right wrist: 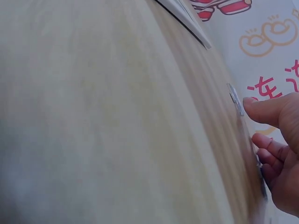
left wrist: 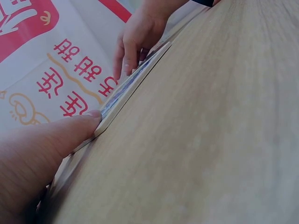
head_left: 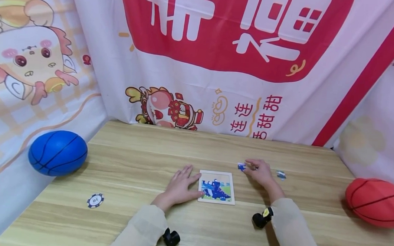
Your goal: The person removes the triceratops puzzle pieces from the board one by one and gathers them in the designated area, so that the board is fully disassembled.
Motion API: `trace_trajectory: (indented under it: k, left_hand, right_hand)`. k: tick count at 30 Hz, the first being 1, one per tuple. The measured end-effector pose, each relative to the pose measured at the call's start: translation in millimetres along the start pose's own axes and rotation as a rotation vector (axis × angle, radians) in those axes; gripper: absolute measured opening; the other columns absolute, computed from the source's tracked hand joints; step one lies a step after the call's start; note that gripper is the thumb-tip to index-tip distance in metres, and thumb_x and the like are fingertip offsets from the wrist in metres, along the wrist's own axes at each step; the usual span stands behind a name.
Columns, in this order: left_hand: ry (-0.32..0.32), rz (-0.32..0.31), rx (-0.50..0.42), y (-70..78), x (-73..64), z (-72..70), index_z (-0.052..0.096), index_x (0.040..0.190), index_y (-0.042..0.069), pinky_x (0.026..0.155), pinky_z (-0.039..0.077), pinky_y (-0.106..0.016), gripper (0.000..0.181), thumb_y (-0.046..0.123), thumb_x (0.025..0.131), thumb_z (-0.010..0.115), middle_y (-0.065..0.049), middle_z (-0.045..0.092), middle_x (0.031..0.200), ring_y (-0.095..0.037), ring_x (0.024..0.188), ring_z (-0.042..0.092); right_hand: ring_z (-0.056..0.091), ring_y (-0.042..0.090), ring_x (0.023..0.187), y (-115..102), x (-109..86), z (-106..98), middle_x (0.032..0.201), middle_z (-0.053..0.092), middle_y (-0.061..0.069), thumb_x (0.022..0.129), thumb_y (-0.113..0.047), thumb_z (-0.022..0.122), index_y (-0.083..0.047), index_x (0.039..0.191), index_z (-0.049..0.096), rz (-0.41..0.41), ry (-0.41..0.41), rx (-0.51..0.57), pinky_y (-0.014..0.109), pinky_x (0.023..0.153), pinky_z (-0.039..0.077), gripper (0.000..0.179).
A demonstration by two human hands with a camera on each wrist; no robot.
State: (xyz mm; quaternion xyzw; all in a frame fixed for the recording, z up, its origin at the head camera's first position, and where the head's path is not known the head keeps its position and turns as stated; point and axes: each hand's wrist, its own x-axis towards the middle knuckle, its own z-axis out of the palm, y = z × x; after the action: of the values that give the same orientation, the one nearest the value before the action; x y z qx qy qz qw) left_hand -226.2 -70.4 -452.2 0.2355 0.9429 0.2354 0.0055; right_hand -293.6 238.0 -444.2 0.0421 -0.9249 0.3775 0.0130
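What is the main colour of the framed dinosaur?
The dinosaur is mainly blue, clearest in the head view.

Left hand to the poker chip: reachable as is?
Likely yes. Only bare tabletop shows between the left hand and the poker chip, and nothing covers the chip. The hand would just have to leave the puzzle board, where its thumb rests.

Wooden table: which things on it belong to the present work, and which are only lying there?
Likely part of it:
framed picture puzzle
loose piece by the right hand
loose piece further right

Apparently only lying there:
blue ball
red ball
round chip
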Motion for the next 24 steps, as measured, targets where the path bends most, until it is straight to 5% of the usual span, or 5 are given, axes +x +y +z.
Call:
trace_trajectory:
  k: [10,18,24]
  left_hand:
    - [0.018,0.015,0.000,-0.9,0.3,1.2,0.038,0.131,0.018,0.100,0.005,-0.045,0.072,0.061,0.075,0.048,-0.017,0.015,0.140,-0.029,0.127,0.008]
    - [0.027,0.041,-0.006,4.9,-1.3,2.6,0.037,0.132,0.017,0.100,0.006,-0.045,0.070,0.059,0.077,0.048,-0.018,0.016,0.139,-0.030,0.127,0.009]
    - [0.010,0.093,-0.015,16.5,-3.2,6.2,0.038,0.131,0.020,0.100,0.008,-0.047,0.065,0.057,0.079,0.046,-0.020,0.014,0.139,-0.032,0.127,0.008]
  right_hand:
    - [0.044,0.033,0.098,-25,-17.5,0,0.107,0.048,0.018,0.079,-0.014,0.062,-0.006,0.114,0.055,-0.099,0.064,0.139,0.047,0.081,0.037,0.036]
    - [0.049,0.025,0.094,-45,-46.7,21,0.105,0.052,0.011,0.078,-0.014,0.063,-0.006,0.112,0.056,-0.056,-0.046,0.187,0.041,0.080,0.041,0.035]
    - [0.048,0.020,0.087,-44,-60.5,36,0.094,0.052,0.005,0.074,-0.011,0.066,-0.007,0.106,0.060,-0.052,-0.056,0.209,0.036,0.076,0.041,0.033]
